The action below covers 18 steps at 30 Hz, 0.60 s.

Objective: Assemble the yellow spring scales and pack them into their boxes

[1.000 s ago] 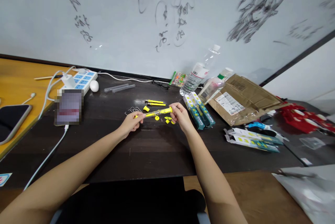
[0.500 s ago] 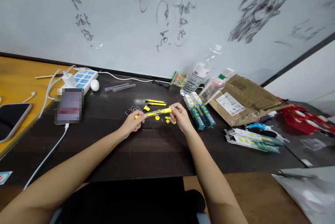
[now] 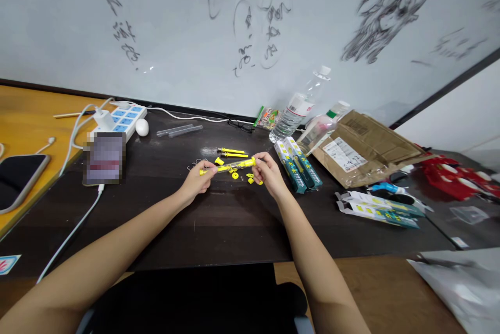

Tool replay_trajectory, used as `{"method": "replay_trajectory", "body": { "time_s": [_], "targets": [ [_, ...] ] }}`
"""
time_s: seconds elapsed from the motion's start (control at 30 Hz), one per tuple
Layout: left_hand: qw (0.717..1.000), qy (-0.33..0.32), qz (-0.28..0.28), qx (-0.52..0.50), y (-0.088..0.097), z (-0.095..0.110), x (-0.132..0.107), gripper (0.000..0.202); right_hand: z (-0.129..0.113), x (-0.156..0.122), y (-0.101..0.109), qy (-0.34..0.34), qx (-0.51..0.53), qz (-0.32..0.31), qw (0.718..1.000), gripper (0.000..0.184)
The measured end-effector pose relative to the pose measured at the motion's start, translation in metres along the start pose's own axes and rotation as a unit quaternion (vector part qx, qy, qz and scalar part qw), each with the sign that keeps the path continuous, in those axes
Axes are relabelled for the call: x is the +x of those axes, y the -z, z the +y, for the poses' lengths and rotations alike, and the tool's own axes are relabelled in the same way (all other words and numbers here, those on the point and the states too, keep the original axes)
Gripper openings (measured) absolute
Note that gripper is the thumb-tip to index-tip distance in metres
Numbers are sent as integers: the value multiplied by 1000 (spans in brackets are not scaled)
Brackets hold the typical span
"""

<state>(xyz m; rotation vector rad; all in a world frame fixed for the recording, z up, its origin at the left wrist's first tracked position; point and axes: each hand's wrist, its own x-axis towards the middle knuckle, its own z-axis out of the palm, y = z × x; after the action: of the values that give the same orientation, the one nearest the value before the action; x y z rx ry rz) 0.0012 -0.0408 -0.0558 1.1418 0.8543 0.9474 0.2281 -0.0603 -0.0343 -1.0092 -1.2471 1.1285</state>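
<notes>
Both hands hold a tubular spring scale, a clear tube with yellow parts, nearly level above the dark table. My left hand pinches its left end, where a yellow tip sticks out past the thumb. At the yellow right end, the fingers of my right hand are closed. Behind the tube lie two yellow rods and a yellow cap. Small yellow rings and other yellow pieces lie just below it. Thin metal hooks are partly covered by my left hand.
Two clear tubes lie farther back, near a power strip and phone. Green-and-white boxes, water bottles, a cardboard parcel and opened boxes stand or lie on the right. A whiteboard rises behind.
My left hand has shifted slightly up and covers more of the metal hooks. The tube has turned a little between my fingers' grips; both hands keep hold of it.
</notes>
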Motion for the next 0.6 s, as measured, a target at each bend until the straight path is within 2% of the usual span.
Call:
{"method": "replay_trajectory", "body": {
  "time_s": [0.27,0.6],
  "targets": [
    [1000,-10,0,18,1,-1,0,32,6,2,6,8,-20,-16,1000,26],
    [999,-25,18,36,-1,2,-1,34,9,1,1,-7,-8,-10,1000,32]
  ]
}}
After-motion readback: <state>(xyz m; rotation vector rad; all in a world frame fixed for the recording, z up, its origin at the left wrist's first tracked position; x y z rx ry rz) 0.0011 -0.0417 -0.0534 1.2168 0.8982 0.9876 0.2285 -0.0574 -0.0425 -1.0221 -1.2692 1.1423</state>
